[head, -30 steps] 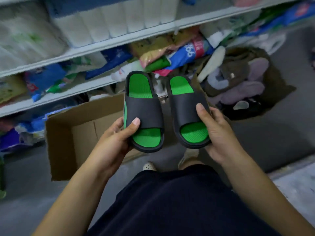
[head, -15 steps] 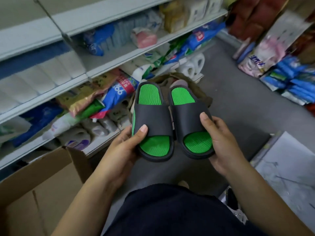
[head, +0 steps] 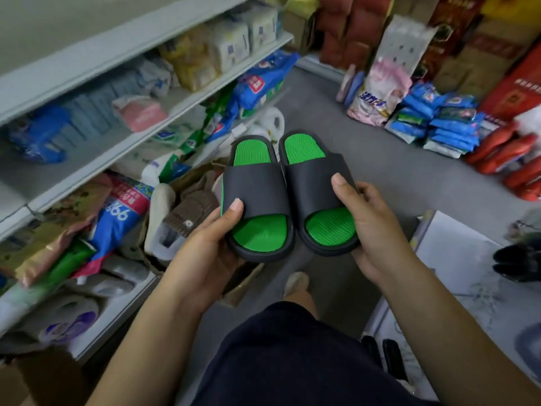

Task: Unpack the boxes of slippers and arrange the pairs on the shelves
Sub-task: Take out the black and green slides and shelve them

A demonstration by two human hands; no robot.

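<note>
The pair has been drawn together, now touching side by side. The left slipper (head: 257, 183) is gripped by the left hand (head: 205, 247), the right slipper (head: 316, 177) by the right hand (head: 371, 227), above the floor (head: 366, 148) beside the shelves (head: 87, 168).

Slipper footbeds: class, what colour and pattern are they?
Bright green with fine ridged lines, on the footbeds; head view shows it.

Grey floor aisle (head: 380, 177) ahead lies open btwn packed shelves (head: 117, 150) (left, little bare room) & stacked packets (head: 450, 124) on right.

blue packets (head: 448, 124), pink bag (head: 377, 93), orange bottles (head: 503, 152)
</note>
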